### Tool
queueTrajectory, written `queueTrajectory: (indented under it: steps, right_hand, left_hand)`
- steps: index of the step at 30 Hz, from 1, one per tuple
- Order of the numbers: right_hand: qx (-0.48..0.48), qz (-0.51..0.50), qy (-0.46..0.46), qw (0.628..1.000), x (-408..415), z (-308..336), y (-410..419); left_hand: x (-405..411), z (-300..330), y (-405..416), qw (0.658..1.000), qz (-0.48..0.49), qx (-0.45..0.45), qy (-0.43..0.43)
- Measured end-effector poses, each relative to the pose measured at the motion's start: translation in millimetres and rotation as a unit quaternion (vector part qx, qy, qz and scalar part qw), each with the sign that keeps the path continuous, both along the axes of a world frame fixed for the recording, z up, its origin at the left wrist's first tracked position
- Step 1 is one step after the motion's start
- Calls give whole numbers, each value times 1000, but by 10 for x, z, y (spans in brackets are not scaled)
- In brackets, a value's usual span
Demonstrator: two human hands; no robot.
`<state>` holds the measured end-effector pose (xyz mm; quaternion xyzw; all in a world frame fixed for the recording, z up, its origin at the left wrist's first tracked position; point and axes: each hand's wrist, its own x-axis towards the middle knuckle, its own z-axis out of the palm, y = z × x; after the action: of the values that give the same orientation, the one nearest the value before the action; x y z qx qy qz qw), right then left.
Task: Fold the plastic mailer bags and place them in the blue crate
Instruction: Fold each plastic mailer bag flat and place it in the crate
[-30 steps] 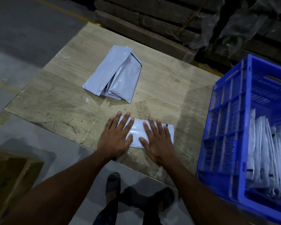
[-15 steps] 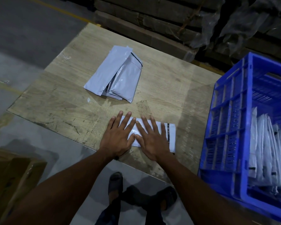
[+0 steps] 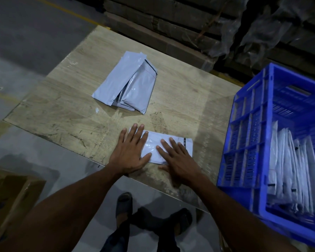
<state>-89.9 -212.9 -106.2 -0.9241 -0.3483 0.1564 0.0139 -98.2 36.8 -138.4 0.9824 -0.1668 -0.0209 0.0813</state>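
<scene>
2 flat hands are on the folded mailer bag [image 3: 168, 146] at the near edge of the tabletop [image 3: 62, 113]: your left hand [image 3: 130, 154] presses its left end with fingers spread straight, and your right hand [image 3: 178, 160] lies on its middle and near edge, fingers straight too, neither one curled round it. Farther back on the tabletop, well apart from your hands, sits the loose pile of unfolded mailer bags [image 3: 127, 86]. To your right, just beside the tabletop, stands the blue crate [image 3: 244, 139], with folded bags [image 3: 291, 170] standing upright inside it. Its tall near wall rises between the bag and the crate's inside. At your lower left is a cardboard box [image 3: 13, 195]; stacked cardboard [image 3: 162, 20] lies beyond the tabletop.
</scene>
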Motion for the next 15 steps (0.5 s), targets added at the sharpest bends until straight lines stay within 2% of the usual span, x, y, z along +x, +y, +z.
queueTrajectory:
  steps: [4,8,10,12,15]
  right_hand:
    - [-20,-19,29,999,61,6,-33]
    - [9,-86,60,994,95,150,-10]
    - [40,-39,-15,998,13,214,0]
    - [70,63,-110,989,-110,214,-8]
    - [86,182,-140,970,-215,133,-16]
  left_hand:
    - [-33,-6,12,998,-49,17,-28]
    - [-22,-34,-8,998,-38,29,-29]
    - [-24,-72,1,999,-23,22,-32]
    - [-20,-98,11,999,-17,13,-33]
    - [-13,-91,30,999,-20,-6,-33]
